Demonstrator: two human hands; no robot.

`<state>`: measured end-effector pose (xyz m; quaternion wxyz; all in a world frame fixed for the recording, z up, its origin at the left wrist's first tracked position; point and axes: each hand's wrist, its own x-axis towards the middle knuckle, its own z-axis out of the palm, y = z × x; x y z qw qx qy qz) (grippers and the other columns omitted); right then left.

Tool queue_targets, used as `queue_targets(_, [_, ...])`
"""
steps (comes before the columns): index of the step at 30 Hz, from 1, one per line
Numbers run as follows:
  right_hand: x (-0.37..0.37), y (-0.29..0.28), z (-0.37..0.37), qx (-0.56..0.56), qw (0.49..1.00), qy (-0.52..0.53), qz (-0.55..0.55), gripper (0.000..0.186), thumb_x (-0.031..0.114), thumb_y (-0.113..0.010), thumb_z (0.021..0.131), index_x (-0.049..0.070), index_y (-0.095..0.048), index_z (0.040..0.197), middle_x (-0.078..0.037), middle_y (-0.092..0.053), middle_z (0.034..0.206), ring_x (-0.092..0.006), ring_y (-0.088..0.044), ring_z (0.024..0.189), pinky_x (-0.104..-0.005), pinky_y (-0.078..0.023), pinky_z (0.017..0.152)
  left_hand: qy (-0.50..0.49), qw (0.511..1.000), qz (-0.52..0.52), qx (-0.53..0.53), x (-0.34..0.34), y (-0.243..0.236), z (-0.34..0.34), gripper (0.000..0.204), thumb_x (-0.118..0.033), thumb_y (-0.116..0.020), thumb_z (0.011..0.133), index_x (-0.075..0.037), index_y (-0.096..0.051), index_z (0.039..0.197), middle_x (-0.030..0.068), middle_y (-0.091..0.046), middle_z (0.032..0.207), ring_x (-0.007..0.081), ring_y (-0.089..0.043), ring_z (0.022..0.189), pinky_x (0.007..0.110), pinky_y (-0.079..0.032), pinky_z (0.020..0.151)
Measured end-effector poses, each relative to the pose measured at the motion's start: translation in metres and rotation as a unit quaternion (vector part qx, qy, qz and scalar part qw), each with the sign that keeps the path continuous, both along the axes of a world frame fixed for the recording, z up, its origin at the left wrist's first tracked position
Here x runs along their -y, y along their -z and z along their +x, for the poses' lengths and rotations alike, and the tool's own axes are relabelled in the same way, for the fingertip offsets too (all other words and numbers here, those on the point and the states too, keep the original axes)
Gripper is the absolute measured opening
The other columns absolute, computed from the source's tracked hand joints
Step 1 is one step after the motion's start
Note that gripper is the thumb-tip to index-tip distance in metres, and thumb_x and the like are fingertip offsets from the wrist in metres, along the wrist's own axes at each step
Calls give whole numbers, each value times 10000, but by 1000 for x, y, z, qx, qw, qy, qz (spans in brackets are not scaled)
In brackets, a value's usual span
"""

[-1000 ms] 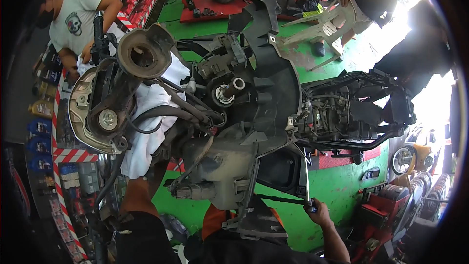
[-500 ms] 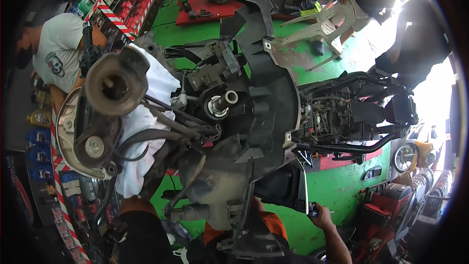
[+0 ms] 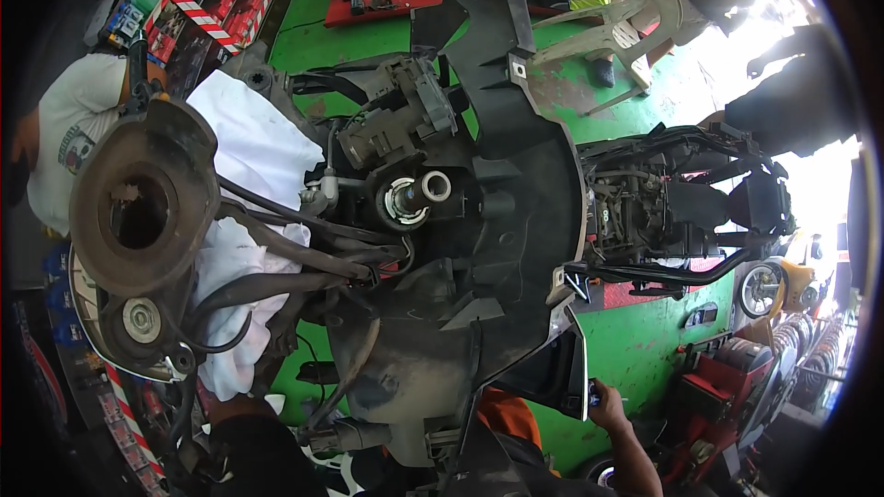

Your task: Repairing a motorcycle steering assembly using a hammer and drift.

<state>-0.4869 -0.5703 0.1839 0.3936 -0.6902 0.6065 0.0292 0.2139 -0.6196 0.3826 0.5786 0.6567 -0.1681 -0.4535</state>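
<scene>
A partly stripped scooter front lies under me. Its steering stem (image 3: 433,188) stands up through a dark plastic panel (image 3: 534,184). To the left, the handlebar assembly (image 3: 184,186) with its round dusty cover hangs tilted, its cables running back to the frame. A white cloth (image 3: 258,133) lies beneath it. My left forearm (image 3: 235,408) reaches up to the cloth's lower end; the hand itself is hidden there. At the lower right, my right hand (image 3: 608,407) is closed beside the edge of a black panel piece (image 3: 539,370), on a small dark and bluish thing too covered to name.
A bare motorcycle frame (image 3: 645,207) stands to the right. A person in a white shirt (image 3: 78,143) is at the left, near striped shelves (image 3: 207,23). More people stand at the upper right by a plastic chair (image 3: 635,37). A red machine (image 3: 727,396) is at lower right.
The handlebar assembly has shifted left and slightly down, uncovering more of the white cloth. The person at the left has moved further left. My right hand keeps its place by the panel edge.
</scene>
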Motion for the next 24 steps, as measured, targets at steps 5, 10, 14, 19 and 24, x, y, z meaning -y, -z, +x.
queue_targets(5, [2,1,-5,-15,1000,8,4,300,320,-748,847,52,-620,890,-201,-660,721,-427,-666,713,-488,-524,652,4,1000,9,10,-2,2,-5,319,-271,-568,1035,12,-534,1179,165,-641,1051,271,-661,950,396,-563,832])
queue_targets(10, [2,16,-7,17,998,57,37,312,320,-724,858,30,-632,930,-231,-689,779,-434,-690,755,-472,-543,674,7,1000,14,19,-3,3,-8,305,-265,-573,1031,9,-549,1163,155,-644,1037,259,-654,934,391,-552,827])
queue_targets(14, [4,24,-8,4,1000,0,14,317,323,-728,863,34,-625,944,-224,-688,805,-421,-697,793,-462,-547,702,17,1000,6,16,-2,7,-8,294,-261,-578,1028,6,-561,1150,147,-646,1025,250,-648,921,386,-544,824])
queue_targets(19, [15,13,-4,7,1000,-19,16,330,335,-739,870,31,-619,914,-217,-681,781,-417,-688,756,-463,-537,676,23,1000,6,21,1,8,-10,281,-255,-583,1024,3,-576,1135,138,-649,1010,239,-641,905,380,-533,819])
queue_targets(24, [25,-10,0,-3,999,-32,-1,319,335,-734,882,33,-631,882,-211,-668,727,-413,-679,700,-467,-522,635,30,999,5,31,0,6,-16,268,-250,-589,1021,-1,-592,1119,128,-652,995,228,-633,889,374,-523,815])
